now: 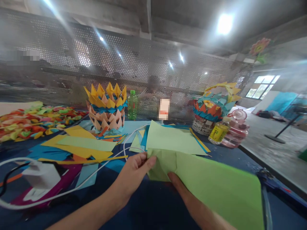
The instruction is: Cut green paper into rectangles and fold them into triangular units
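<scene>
My left hand (136, 169) pinches the left end of a long green paper sheet (216, 182) between thumb and fingers. Creases run across the paper near that end. My right hand (177, 185) grips the same sheet from below, a little right of the creases; its thumb shows and the other fingers are hidden behind the paper. The sheet's far part stretches to the right over my right forearm. Just beyond my hands lies a pale green sheet (172, 139) on top of blue paper.
Left are paper strips (88, 145), a white charger (40, 175) with cable and a heap of folded paper pieces (35, 121). Behind stand a folded-paper basket (106, 108) and a green bottle (132, 105). Right are another paper basket (208, 108), a yellow-labelled bottle (218, 131) and a pink bottle (236, 131).
</scene>
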Demonstrator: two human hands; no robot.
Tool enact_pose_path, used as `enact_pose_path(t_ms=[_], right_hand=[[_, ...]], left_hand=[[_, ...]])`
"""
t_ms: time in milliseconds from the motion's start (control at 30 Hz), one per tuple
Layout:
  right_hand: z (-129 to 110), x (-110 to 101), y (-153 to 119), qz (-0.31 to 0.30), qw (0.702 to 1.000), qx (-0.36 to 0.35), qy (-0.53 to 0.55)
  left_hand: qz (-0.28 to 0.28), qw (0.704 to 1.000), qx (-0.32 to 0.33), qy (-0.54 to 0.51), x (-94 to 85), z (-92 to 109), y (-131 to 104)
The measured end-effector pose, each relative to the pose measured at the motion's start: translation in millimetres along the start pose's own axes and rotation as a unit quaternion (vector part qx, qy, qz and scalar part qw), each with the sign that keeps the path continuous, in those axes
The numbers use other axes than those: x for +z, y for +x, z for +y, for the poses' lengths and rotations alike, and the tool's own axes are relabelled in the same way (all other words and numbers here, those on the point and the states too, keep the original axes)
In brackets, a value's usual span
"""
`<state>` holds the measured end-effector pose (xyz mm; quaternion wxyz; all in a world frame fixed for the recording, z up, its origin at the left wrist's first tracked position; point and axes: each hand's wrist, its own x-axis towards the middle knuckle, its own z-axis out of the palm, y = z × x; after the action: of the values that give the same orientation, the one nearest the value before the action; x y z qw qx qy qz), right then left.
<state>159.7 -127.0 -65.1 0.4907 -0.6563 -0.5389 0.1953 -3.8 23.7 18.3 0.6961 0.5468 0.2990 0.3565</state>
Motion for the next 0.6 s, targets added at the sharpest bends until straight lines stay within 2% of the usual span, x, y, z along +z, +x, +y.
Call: enact_pose_path(t_ms=[100, 167, 333, 600], right_hand=[[-35.6, -2.8, 52.9, -0.084, 0.992, 0.065, 0.063], [-47.6, -1.7, 66.2, -0.132, 0.974, 0.123, 0.134], [-56.3, -1.1, 60.9, -0.184, 0.958, 0.144, 0.167], [-62.4, -4.2, 65.4, -0.192, 0.951, 0.178, 0.167]], left_hand=[[-0.022, 0.999, -0.030, -0.032, -1.8, 4.5, -2.2], [-0.044, 0.997, -0.046, -0.043, -2.2, 5.8, -3.7], [-0.113, 0.993, -0.032, -0.006, -0.7, 3.5, -6.5], [-0.161, 0.986, -0.020, 0.038, 1.8, 3.0, -5.5]])
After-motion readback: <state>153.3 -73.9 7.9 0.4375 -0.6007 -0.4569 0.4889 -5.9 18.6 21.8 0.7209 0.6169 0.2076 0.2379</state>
